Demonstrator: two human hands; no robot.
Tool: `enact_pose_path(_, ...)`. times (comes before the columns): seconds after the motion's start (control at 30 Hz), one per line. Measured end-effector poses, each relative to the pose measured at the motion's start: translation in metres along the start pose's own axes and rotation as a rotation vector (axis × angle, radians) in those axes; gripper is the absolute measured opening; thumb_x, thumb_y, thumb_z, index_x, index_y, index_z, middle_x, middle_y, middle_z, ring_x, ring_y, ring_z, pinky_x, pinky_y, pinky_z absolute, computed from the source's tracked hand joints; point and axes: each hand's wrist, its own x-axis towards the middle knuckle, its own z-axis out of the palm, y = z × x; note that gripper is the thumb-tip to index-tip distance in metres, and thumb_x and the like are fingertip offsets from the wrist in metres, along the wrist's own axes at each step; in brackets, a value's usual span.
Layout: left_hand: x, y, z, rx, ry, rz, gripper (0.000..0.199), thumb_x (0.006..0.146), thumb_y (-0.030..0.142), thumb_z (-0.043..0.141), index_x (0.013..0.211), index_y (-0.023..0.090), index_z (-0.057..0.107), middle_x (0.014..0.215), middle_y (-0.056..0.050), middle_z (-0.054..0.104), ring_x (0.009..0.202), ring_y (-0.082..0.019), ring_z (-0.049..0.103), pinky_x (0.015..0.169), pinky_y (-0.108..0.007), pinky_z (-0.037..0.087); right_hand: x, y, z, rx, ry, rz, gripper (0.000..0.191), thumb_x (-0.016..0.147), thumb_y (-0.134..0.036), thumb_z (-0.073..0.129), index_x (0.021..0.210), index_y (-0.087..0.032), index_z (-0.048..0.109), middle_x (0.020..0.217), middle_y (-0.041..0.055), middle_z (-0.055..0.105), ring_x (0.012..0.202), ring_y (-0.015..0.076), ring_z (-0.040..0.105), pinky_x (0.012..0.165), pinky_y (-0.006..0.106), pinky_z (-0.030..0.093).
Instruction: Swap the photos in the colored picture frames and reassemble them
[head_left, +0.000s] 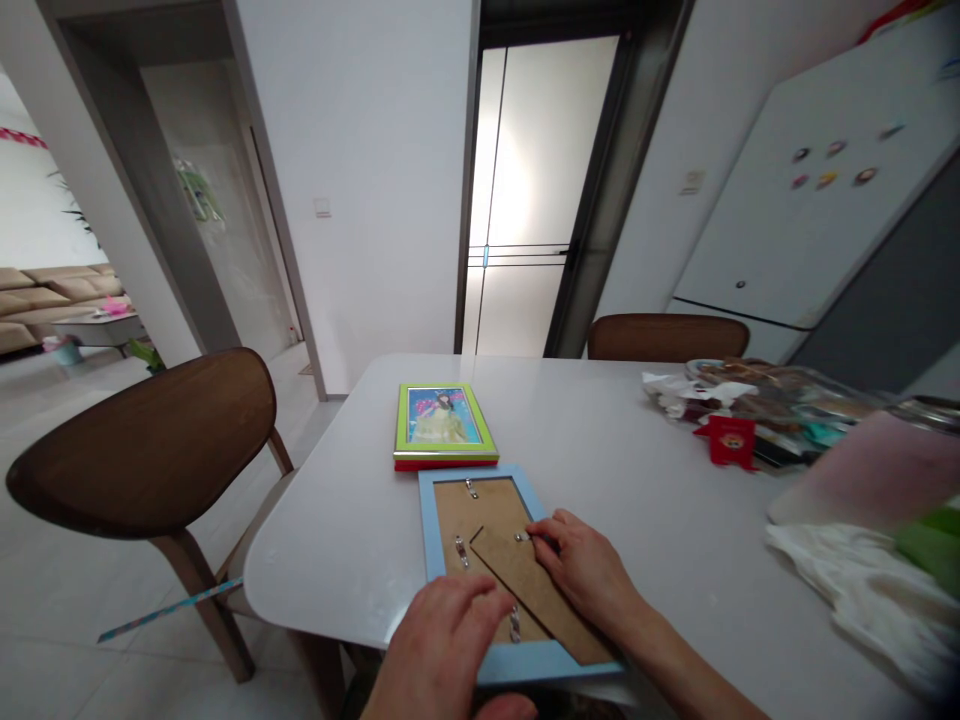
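Observation:
A light blue picture frame (534, 492) lies face down at the table's near edge. Its brown backboard (456, 500) carries a slanting easel stand (536, 590) and small metal clips. My right hand (589, 568) reaches in from the right, thumb and fingertips closed at the right-side clip (520, 537). At the lower left corner, my left hand (450, 640) curls over the border, its fingertips beside the lower clip (514, 625) and its thumb near the front edge. Touching or nearly touching the far border is a green picture frame (486, 425), face up on something red.
The white table (600, 430) has rounded corners. At its right stand a red card (731, 442), a pinkish container (847, 470), a white cloth (862, 590) and assorted packages. Brown chairs stand left (150, 440) and behind (667, 338). A patterned strip (172, 608) sticks out from the left chair.

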Motion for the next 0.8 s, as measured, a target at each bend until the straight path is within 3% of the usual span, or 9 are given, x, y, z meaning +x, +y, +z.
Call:
enact_pose_path(0.07,0.029,0.001,-0.011,0.103,-0.109,-0.015,0.067,0.062,0.044,0.062,0.120,0.017,0.040,0.123,-0.016,0.045,0.112,-0.032,0.041,0.091,-0.048,0.035,-0.001,0.001,-0.001,0.035,-0.007,-0.038,0.028,0.078,-0.024,0.036,0.084,-0.020,0.063,0.076,0.0034,0.052,0.071,0.0142,0.053,0.066,0.024,0.040)
enact_pose_path(0.13,0.040,0.001,-0.016,0.164,-0.164,0.019,0.061,0.064,0.044,0.061,0.114,0.013,0.046,0.123,-0.020,0.044,0.113,-0.033,0.040,0.091,-0.051,0.034,-0.003,0.001,-0.003,0.070,-0.008,-0.077,0.030,0.078,-0.024,0.035,0.085,-0.018,0.063,0.076,0.0037,0.050,0.072,0.0145,0.052,0.067,0.025,0.041)
enact_pose_path(0.3,0.034,-0.001,-0.016,0.170,-0.130,0.081,0.051,0.064,0.049,0.060,0.101,0.014,0.053,0.118,-0.019,0.049,0.112,-0.031,0.042,0.091,-0.051,0.034,-0.009,0.003,-0.005,0.111,0.015,-0.114,0.032,0.080,-0.024,0.032,0.087,-0.018,0.062,0.076,0.0038,0.049,0.073,0.0151,0.051,0.069,0.027,0.042)
enact_pose_path(0.47,0.035,0.005,-0.025,0.171,-0.204,0.007,0.040,0.067,0.047,0.057,0.091,0.015,0.055,0.117,-0.018,0.051,0.112,-0.029,0.042,0.093,-0.052,0.030,-0.027,-0.008,-0.009,0.115,0.101,-0.246,0.028,0.078,-0.023,0.038,0.096,-0.021,0.060,0.090,0.0076,0.053,0.086,0.0188,0.048,0.078,0.033,0.039)
enact_pose_path(0.63,0.037,0.012,-0.034,0.150,-0.257,-0.065,0.028,0.069,0.040,0.059,0.083,0.016,0.055,0.118,-0.015,0.051,0.115,-0.027,0.039,0.097,-0.049,0.027,-0.049,-0.032,-0.018,0.084,-0.105,-0.500,0.026,0.078,-0.024,0.042,0.097,-0.032,0.059,0.103,0.0042,0.052,0.096,0.0208,0.045,0.083,0.038,0.035)
enact_pose_path(0.8,0.036,0.012,-0.033,0.133,-0.257,-0.064,0.025,0.069,0.038,0.059,0.082,0.017,0.055,0.119,-0.015,0.050,0.116,-0.026,0.038,0.096,-0.050,0.026,-0.055,-0.031,-0.019,0.047,-0.177,-0.541,0.031,0.076,-0.027,0.046,0.106,-0.034,0.054,0.114,0.0031,0.048,0.101,0.0227,0.041,0.085,0.040,0.032)
